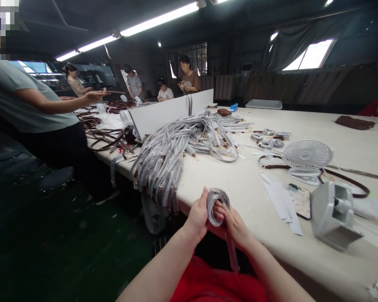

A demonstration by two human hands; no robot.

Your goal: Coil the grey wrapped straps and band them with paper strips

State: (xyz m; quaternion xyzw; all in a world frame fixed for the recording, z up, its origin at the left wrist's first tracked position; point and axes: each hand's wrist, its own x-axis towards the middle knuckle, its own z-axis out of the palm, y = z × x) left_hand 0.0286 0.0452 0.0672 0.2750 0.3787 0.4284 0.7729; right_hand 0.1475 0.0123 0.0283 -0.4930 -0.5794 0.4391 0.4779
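Observation:
Between my two hands, at the near edge of the table, is a strap in clear plastic wrap, wound into a ring-shaped coil. My left hand closes on the coil's left side, thumb up along its rim. On the other side my right hand grips it, with fingertips curled inside the ring. A loose tail of the strap hangs below my right hand toward my lap. Ahead and to the left, a large heap of plastic-wrapped straps with gold-coloured clasps drapes over the table edge.
Several coiled straps lie beyond on the white table. To the right are a white fan, paper strips, a phone and a grey tape dispenser. A white divider board stands behind the heap; a person stands at left.

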